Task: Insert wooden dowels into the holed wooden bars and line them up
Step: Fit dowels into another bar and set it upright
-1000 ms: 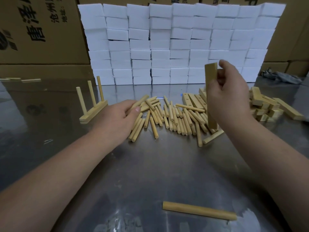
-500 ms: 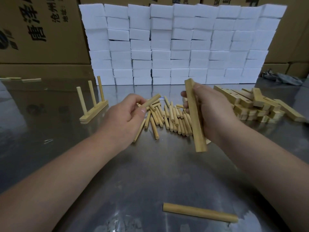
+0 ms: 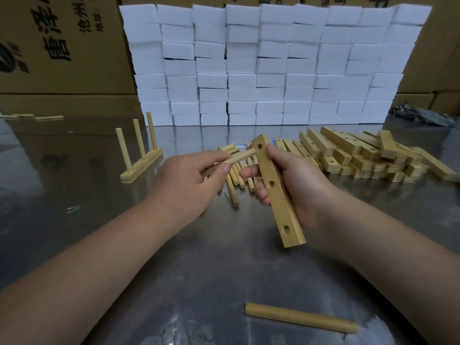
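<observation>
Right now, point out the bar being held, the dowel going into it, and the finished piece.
held bar (image 3: 278, 195), head view, face between holes.
dowel (image 3: 239, 159), head view, exposed shaft.
finished piece (image 3: 142, 168), head view, base bar.

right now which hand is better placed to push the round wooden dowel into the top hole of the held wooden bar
Left. The left hand pinches the round wooden dowel, its tip right beside the top hole of the three-holed wooden bar. The right hand is occupied gripping that bar and is better used to steady it.

A warehouse or packing workshop: printed cardboard cartons (image 3: 62, 46) stand behind stacked white foam blocks (image 3: 268, 68) on a steel table (image 3: 74, 220).
</observation>
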The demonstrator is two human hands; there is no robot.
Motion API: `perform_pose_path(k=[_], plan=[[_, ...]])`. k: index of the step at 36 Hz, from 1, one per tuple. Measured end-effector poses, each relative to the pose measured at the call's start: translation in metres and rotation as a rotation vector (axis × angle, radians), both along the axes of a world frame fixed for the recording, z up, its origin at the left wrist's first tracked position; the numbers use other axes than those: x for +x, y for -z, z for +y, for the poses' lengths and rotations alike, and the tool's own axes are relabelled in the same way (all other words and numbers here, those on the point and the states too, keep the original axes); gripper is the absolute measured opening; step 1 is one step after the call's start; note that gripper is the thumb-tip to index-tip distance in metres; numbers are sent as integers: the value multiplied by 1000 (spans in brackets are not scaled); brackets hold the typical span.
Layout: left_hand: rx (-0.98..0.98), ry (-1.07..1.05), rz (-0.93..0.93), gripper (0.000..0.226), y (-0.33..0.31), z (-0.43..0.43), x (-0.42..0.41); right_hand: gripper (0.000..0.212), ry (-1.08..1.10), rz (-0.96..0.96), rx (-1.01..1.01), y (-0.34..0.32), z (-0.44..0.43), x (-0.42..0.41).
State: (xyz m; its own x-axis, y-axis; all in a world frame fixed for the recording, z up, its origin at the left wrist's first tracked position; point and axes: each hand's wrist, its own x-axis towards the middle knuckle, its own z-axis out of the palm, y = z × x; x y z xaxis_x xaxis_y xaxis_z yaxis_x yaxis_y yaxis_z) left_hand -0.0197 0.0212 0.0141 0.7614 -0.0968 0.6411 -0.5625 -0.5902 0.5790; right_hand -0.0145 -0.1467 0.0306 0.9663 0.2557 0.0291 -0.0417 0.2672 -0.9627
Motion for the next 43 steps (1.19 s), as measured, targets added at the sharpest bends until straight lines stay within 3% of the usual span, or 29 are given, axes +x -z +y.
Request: perform_pose_path(k=[13, 23, 43], plan=[[9, -4, 33, 23, -4, -1, -1, 24, -23, -87, -45, 2, -1, 1], [2, -26, 58, 16, -3, 1, 0, 35, -32, -118, -104, 4, -2, 3], [11, 28, 52, 30, -7, -2, -4, 34, -41, -104, -115, 4, -4, 3]])
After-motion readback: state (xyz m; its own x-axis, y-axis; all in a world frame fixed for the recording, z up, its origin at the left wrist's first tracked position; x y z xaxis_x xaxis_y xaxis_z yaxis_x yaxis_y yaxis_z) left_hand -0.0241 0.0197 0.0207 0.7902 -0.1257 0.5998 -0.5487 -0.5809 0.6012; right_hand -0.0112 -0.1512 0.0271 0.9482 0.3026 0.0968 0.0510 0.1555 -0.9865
